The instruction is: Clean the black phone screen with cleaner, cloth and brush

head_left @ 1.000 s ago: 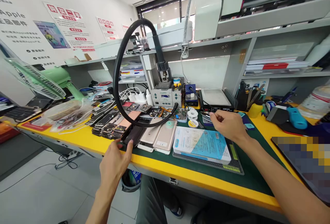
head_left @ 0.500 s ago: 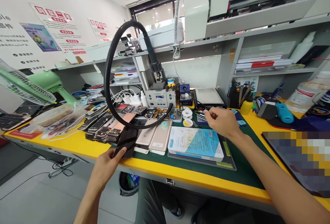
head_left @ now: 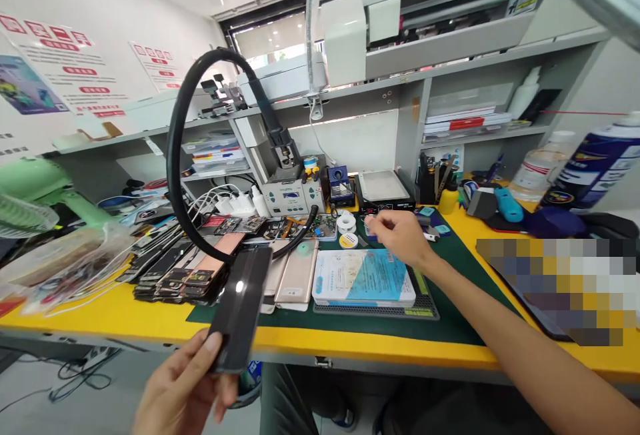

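Observation:
My left hand (head_left: 193,371) grips a black phone (head_left: 243,308) by its lower left edge, thumb on top, and holds it tilted over the front edge of the bench. My right hand (head_left: 395,231) is over the back of the green mat (head_left: 455,315), just behind the blue and white box (head_left: 365,278). Its fingers are bent together near the solder spool (head_left: 346,222); what they hold, if anything, is too small to name. Gold phones (head_left: 296,278) lie between the black phone and the box.
Stacked phone parts (head_left: 180,268) cover the left of the yellow bench (head_left: 320,341). A black hose (head_left: 175,148) loops up from the grey station (head_left: 295,200). Bottles (head_left: 543,168), a blue tool (head_left: 509,205) and a pixelated area are at the right.
My left hand has raised the black phone off the bench and brought it closer to me. The view has turned right. My right hand stays near the spool, behind the box.

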Tool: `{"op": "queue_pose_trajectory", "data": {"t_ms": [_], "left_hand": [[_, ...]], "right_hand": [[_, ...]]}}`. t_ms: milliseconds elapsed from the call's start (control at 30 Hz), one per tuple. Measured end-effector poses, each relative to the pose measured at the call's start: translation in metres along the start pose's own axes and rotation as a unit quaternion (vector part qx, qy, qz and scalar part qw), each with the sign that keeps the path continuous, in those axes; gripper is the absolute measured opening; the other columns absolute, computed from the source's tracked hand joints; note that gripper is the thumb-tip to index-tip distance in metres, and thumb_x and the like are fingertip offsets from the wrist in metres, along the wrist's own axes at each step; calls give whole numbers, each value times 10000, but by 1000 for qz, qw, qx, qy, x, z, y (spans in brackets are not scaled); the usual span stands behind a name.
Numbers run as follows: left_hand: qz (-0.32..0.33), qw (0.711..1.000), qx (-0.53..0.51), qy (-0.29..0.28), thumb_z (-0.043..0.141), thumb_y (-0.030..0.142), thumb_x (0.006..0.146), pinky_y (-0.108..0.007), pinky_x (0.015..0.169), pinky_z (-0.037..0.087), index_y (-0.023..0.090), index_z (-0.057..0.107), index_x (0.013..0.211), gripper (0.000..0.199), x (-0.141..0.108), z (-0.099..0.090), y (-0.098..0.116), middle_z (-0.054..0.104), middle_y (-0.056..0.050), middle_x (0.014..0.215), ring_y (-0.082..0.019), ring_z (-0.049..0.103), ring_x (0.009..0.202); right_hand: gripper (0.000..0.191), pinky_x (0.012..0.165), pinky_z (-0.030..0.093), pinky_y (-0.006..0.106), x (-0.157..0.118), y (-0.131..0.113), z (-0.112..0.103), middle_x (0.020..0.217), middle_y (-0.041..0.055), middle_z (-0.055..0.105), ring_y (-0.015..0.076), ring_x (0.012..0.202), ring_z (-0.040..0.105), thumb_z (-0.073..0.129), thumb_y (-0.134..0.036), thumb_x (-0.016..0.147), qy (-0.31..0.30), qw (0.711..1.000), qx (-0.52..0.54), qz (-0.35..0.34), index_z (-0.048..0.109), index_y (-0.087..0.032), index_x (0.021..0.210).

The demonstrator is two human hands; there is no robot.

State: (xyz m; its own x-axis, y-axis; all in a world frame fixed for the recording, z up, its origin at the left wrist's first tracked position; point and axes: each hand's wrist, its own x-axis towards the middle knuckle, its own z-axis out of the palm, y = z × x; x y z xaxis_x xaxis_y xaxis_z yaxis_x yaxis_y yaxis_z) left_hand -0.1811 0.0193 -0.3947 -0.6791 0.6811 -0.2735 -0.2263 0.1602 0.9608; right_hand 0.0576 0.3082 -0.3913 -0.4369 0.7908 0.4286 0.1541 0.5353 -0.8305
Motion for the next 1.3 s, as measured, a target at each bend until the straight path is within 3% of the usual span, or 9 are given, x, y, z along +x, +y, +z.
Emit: {"op": "queue_pose_trajectory", "data": {"t_ms": [133,233,367,500,700,967,1133,1300], "left_hand": [[52,983,-15,-177,877,442,718,-250,531,462,193,607,1000,463,26,75,14,713,-26,678,-181,656,594],[82,949,11,-305,831,423,785,-253,584,491,173,595,1007,409,49,121,18,724,-38,699,-189,702,629],[97,924,20,-369,788,448,828,-264,606,523,170,591,1076,422,67,159,20,759,-57,816,-161,689,611],[83,901,35,-423,810,451,802,-283,580,549,149,644,1037,418,85,181,32,747,-68,786,-195,706,654],[28,897,-12,-441,785,456,805,-271,472,520,132,690,915,355,108,195,37,686,-29,666,-148,616,497],[-56,904,-67,-418,766,381,791,-230,365,446,164,625,740,263,104,183,25,648,-11,556,-137,575,423],[-82,898,-72,-426,763,395,781,-183,289,315,161,604,680,301,105,180,26,592,12,509,-101,505,366],[-75,897,-67,-430,779,400,771,-201,292,338,146,610,674,320,105,180,23,585,4,525,-97,479,351]], "right_hand": [[644,420,433,267,-5,-13,3,697,82,688,167,513,608,454,-731,922,-146,975,143,84,704,-145,824],[720,441,515,281,-6,-18,-1,883,126,741,207,619,702,455,-805,878,-205,949,213,113,706,-138,982],[529,434,510,234,-2,-16,-9,793,66,721,180,621,690,767,-665,762,-182,945,241,129,667,-156,866],[447,419,486,209,5,-6,-16,608,-4,651,119,491,601,842,-553,737,-129,944,262,156,614,-169,754],[433,401,481,209,5,-2,-16,563,-7,655,119,433,597,875,-487,716,-148,913,317,210,567,-183,703],[398,348,449,184,-1,-9,-6,573,-9,676,125,403,619,790,-448,832,-198,862,383,266,504,-197,716],[333,314,428,177,-1,-6,-3,583,-16,679,121,373,604,768,-398,856,-203,848,403,278,529,-189,756],[283,311,445,194,-2,-3,-1,592,-21,674,135,384,608,749,-409,876,-207,848,405,272,583,-184,831]]}}
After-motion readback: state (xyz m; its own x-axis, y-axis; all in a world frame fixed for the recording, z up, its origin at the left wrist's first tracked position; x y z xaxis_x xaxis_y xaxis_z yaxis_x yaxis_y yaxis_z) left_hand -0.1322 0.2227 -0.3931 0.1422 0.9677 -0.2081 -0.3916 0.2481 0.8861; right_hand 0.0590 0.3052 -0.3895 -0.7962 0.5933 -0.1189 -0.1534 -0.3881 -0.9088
